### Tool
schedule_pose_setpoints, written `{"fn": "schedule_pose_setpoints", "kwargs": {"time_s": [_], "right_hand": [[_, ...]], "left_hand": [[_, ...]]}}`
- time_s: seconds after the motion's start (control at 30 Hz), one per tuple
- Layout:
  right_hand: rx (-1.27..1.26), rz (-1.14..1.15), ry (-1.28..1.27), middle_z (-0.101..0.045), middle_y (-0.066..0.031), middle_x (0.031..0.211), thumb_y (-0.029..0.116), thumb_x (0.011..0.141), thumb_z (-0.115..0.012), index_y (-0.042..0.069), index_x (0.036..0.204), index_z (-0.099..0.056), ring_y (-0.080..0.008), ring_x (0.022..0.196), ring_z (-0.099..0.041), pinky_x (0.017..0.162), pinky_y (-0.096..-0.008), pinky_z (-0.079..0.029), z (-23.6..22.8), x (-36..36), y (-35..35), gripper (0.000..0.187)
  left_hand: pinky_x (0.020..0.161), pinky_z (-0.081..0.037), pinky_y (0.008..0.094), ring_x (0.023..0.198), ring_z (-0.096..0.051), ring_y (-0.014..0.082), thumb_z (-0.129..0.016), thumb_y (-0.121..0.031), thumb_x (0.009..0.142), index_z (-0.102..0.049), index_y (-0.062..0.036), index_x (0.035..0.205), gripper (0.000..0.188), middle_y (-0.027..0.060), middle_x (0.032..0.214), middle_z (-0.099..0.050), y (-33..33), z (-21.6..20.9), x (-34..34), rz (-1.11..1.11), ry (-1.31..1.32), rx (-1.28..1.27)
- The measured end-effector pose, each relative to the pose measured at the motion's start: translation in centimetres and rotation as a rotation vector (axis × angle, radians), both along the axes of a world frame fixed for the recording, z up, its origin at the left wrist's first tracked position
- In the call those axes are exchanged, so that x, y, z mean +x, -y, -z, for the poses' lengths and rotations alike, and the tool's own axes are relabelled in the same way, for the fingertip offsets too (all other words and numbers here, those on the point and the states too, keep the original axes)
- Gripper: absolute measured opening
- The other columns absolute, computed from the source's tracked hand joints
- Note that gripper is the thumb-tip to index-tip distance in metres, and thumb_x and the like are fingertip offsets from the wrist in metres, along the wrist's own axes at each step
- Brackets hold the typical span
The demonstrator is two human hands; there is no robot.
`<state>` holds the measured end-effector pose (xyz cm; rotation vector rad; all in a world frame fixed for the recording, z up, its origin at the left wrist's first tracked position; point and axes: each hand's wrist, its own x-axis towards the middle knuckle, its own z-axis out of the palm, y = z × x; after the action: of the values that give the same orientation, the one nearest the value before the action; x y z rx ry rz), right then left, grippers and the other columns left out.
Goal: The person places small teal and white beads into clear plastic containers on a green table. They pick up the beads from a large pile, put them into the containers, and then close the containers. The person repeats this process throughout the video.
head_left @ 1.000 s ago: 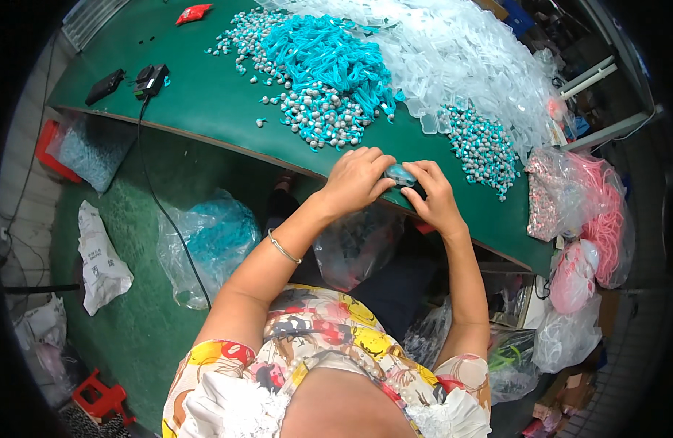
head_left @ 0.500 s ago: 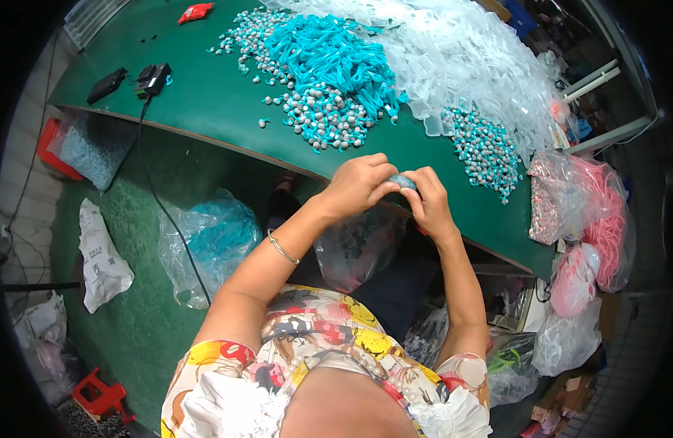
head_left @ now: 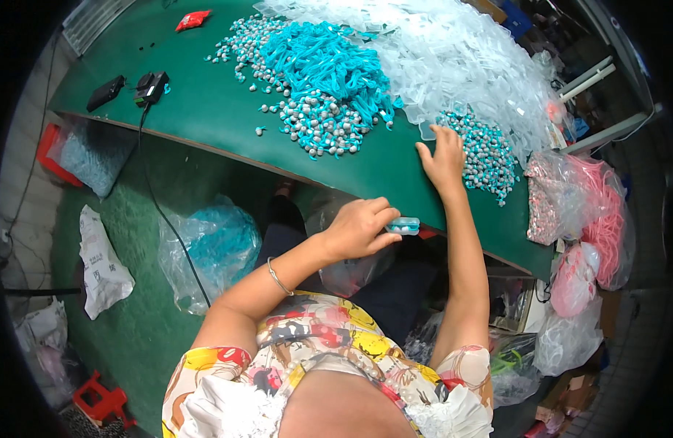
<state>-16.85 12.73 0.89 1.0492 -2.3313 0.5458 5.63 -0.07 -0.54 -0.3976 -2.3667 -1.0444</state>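
At the front edge of the green table [head_left: 205, 130], a clear case [head_left: 405, 225] is pinched by the left hand [head_left: 360, 228]; through a slackened grip it could be dropped. Beside the loosely spread right hand [head_left: 446, 159], beads [head_left: 488, 155] could be scattered by a careless sweep.

Dark printed characters stood on the white bag [head_left: 101, 266] lying on the green floor [head_left: 150, 328], out past the table's [head_left: 205, 109] near edge, toward its left corner: large ones low down, smaller print above. Marks on the red packet [head_left: 193, 20], toward the table's far left corner, were too small to read.
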Motion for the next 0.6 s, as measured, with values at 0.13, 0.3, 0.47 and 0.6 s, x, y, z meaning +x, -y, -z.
{"fn": "schedule_pose_setpoints", "kwargs": {"time_s": [0.13, 0.3, 0.47, 0.6], "right_hand": [[-0.065, -0.117, 0.192, -0.062, -0.0098, 0.11, 0.018, 0.083, -0.072, 0.006, 0.111, -0.066, -0.0272, 0.1, -0.059, 0.085, -0.04, -0.048, -1.1, 2.3, 0.4, 0.031], [-0.167, -0.612, 0.801, -0.065, -0.0099, 0.108, 0.013, 0.085, -0.071, 0.002, 0.113, -0.067, -0.0203, 0.095, -0.062, 0.082, -0.0306, -0.048, -3.9, 7.5, -2.4, 0.03], [-0.157, -0.575, 0.701, -0.064, -0.0115, 0.11, 0.011, 0.082, -0.074, 0.0, 0.114, -0.066, -0.0212, 0.092, -0.063, 0.081, -0.0317, -0.051, -4.3, 9.9, -3.2, 0.034], [-0.248, -0.566, 0.76, -0.064, -0.0129, 0.109, 0.006, 0.08, -0.076, 0.0, 0.109, -0.066, -0.0203, 0.09, -0.064, 0.078, -0.0303, -0.052, -4.2, 10.6, -3.1, 0.031]], "left_hand": [[0.067, -0.05, 0.0421, 0.077, -0.061, 0.0331, -0.076, -0.026, 0.08, -0.064, -0.0043, 0.107, 0.037, 0.0124, 0.087, -0.057, 1.3, -0.5, 0.6, -0.077, 0.001, 0.018], [0.062, -0.049, 0.0401, 0.072, -0.061, 0.0308, -0.078, -0.025, 0.08, -0.065, -0.0034, 0.106, 0.036, 0.0125, 0.086, -0.058, 3.8, -1.9, -0.3, -0.158, -0.024, 0.071], [0.064, -0.049, 0.0387, 0.074, -0.061, 0.0284, -0.076, -0.023, 0.082, -0.065, -0.0026, 0.107, 0.034, 0.012, 0.086, -0.057, 3.6, -1.7, -1.0, -0.07, 0.012, 0.173], [0.067, -0.049, 0.0406, 0.078, -0.061, 0.0315, -0.076, -0.024, 0.082, -0.064, -0.0026, 0.108, 0.036, 0.0135, 0.089, -0.057, 3.8, -1.8, -0.9, -0.025, 0.078, 0.239]]}}
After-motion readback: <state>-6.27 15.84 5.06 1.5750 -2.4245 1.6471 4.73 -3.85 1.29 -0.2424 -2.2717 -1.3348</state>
